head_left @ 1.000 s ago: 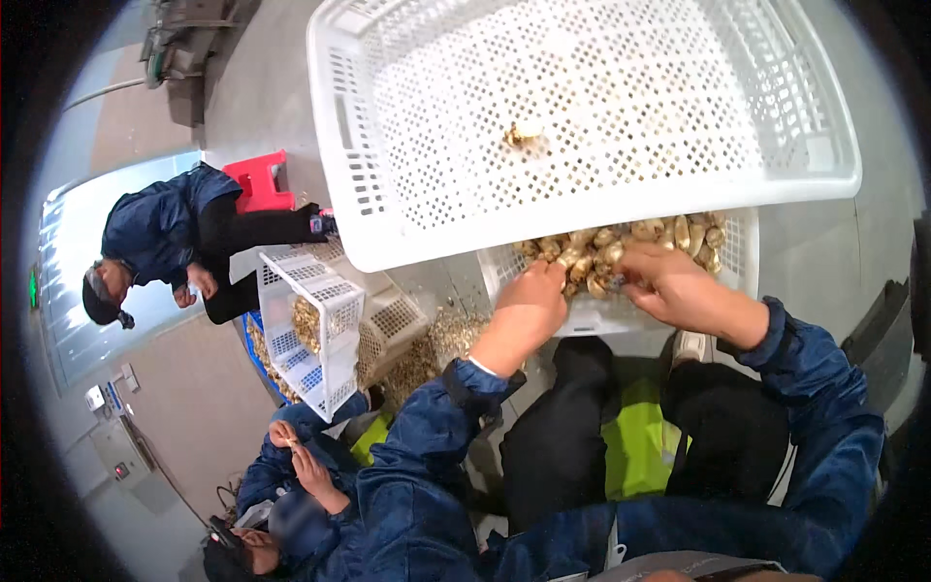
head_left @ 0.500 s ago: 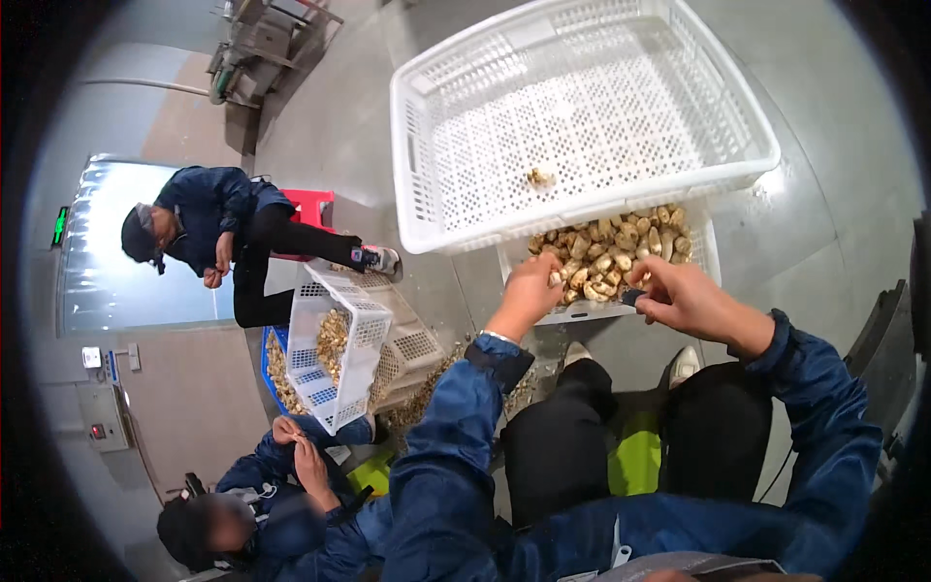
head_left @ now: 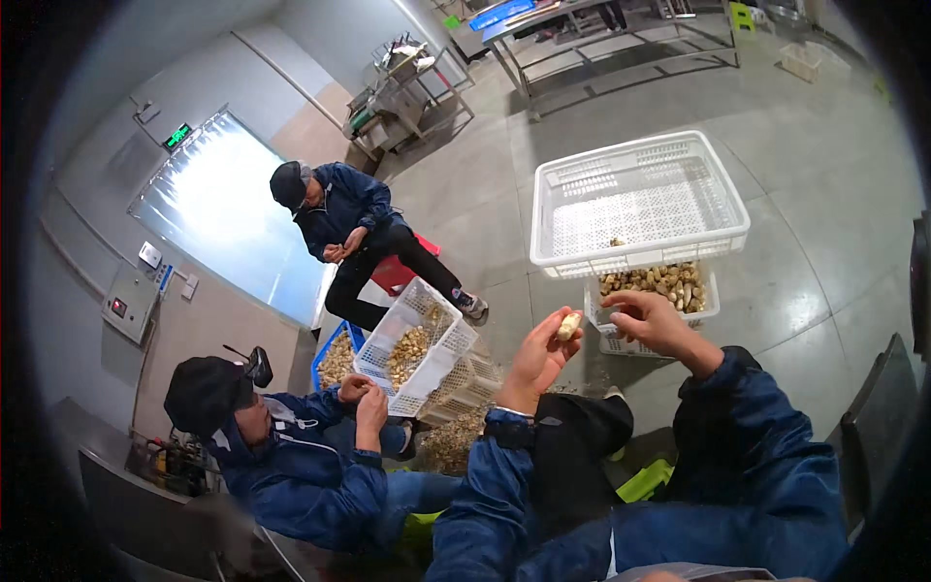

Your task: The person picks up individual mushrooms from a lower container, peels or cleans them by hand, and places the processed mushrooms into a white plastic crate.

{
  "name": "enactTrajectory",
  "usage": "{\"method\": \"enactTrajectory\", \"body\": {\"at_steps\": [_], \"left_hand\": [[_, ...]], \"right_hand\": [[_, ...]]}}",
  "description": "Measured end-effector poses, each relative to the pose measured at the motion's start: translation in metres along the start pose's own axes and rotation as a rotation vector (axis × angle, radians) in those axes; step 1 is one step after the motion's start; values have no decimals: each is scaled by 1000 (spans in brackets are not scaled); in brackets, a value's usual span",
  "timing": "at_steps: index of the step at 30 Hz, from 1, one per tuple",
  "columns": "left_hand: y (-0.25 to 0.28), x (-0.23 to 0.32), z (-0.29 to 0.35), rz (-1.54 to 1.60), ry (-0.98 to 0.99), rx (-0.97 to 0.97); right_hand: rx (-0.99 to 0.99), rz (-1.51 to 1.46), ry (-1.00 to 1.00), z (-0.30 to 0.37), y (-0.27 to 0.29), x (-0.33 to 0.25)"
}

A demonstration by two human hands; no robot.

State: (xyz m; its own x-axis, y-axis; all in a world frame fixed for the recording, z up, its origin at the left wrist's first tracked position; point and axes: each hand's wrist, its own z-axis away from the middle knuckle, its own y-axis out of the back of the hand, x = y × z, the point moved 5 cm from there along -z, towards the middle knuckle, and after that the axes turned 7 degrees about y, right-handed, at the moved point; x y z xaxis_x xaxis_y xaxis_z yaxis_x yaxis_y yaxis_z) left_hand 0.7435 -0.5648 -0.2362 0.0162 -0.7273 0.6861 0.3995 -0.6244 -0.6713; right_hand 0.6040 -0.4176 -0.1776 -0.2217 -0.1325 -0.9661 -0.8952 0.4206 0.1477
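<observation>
My left hand [head_left: 541, 361] is raised in front of my knee with its fingers closed round a pale, stubby mushroom [head_left: 569, 326]. To its right, my right hand [head_left: 652, 322] is held up with curled fingers and a small dark thing at the fingertips, too small to make out. That hand is apart from the mushroom and overlaps the near side of a white crate [head_left: 713, 296] of brownish mushrooms [head_left: 669, 281]. Across the far part of that crate sits a larger white perforated basket [head_left: 739, 209], with a small brownish piece [head_left: 617, 242] on its bottom.
A co-worker [head_left: 291, 456] sits close at my left; another co-worker [head_left: 344, 218] sits farther off on a red stool [head_left: 393, 274]. Between us are a tilted white crate [head_left: 441, 339], a blue crate [head_left: 320, 373] and a pile of scraps [head_left: 456, 441]. A metal table [head_left: 543, 29] stands behind.
My left hand has drawn back from the crate of mushrooms, now with a mushroom in it. The right hand has come back too. The view has tilted up, showing more of the room.
</observation>
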Motion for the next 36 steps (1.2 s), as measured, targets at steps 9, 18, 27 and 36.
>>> {"method": "enactTrajectory", "body": {"at_steps": [9, 18, 27, 36], "left_hand": [[36, -62, 37, -21, -140, 190], [126, -75, -17, -45, -8, 461], [286, -155, -187, -237, 173, 727], [313, -240, -325, 54, 208, 303]], "right_hand": [[207, -78, -144, 72, 27, 102], [1287, -171, 32, 97, 181, 175], [1282, -643, -670, 148, 238, 545], [1107, -124, -496, 130, 312, 641]]}}
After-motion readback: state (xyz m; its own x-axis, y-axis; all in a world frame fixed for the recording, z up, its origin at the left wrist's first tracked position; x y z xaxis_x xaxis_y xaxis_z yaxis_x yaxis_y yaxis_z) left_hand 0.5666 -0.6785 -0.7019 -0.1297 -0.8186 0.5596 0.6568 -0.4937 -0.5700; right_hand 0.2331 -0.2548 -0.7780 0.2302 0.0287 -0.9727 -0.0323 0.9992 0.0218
